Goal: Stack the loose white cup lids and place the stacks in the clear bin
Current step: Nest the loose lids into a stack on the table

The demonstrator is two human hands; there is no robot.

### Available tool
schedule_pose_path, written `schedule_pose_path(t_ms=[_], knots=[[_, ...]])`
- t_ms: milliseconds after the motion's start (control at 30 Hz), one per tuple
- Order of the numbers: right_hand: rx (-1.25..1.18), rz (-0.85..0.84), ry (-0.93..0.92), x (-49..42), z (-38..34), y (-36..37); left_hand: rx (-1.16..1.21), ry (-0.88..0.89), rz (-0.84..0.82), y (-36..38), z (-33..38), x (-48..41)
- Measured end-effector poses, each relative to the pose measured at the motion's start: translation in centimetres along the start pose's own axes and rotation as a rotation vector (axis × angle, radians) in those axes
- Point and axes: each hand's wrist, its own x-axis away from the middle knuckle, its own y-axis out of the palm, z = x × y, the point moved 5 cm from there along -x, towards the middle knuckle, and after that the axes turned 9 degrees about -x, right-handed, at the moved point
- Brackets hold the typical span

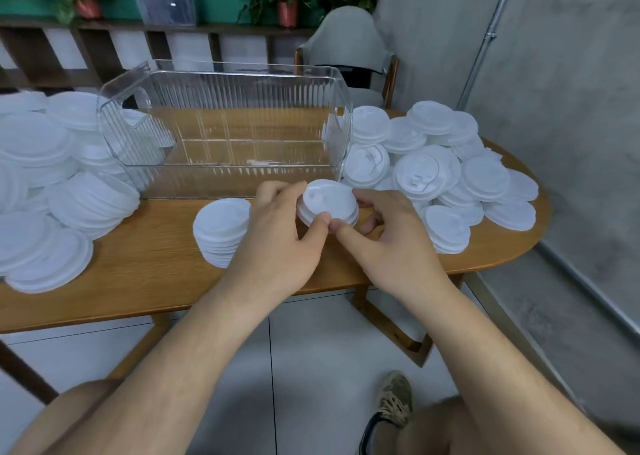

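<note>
Flanking lid stack (pixel 328 201) — left grip (pixel 277 235), right grip (pixel 389 233)

No readable text, label or number shows anywhere.

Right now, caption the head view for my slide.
Short stack of white lids held between left hand and right hand, before the clear bin.

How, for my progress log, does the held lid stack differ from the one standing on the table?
The held lid stack is short, a few lids; the standing lid stack is taller. Left hand and right hand grip the held one; the standing one rests on the table. Both are white, outside the clear bin.
</note>
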Motion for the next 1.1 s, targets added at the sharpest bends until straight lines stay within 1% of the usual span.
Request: schedule_pose_path(t_ms=[133, 267, 400, 600, 733, 933, 1100], knots=[[-0.064, -0.025, -0.064, -0.3, -1.3, 1.9, -0.014, -0.020, 0.034, -2.6, -1.6, 0.3], [-0.138, -0.064, -0.115, -0.8, -2.8, 4.0, -0.052, 0.023, 0.110, -5.3, -2.7, 0.8], [-0.184, -0.085, -0.156, -1.4, -3.8, 6.1, -0.045, 0.008, 0.143, -7.4, -4.7, 1.0], [-0.157, -0.147, -0.190, -2.0, -4.7, 9.3, 0.014, -0.082, 0.132, -8.6, -8.3, 1.2], [-0.106, -0.181, -0.199, -2.0, -4.7, 10.5, 0.024, -0.106, 0.092, -8.6, -9.9, 1.2], [-0.125, -0.207, -0.160, -2.2, -4.4, 11.0, 0.067, -0.106, 0.035, -8.0, -11.0, 1.2], [-0.132, -0.230, -0.130, -2.2, -4.0, 10.8, 0.097, -0.093, 0.029, -7.8, -11.0, 1.2]])
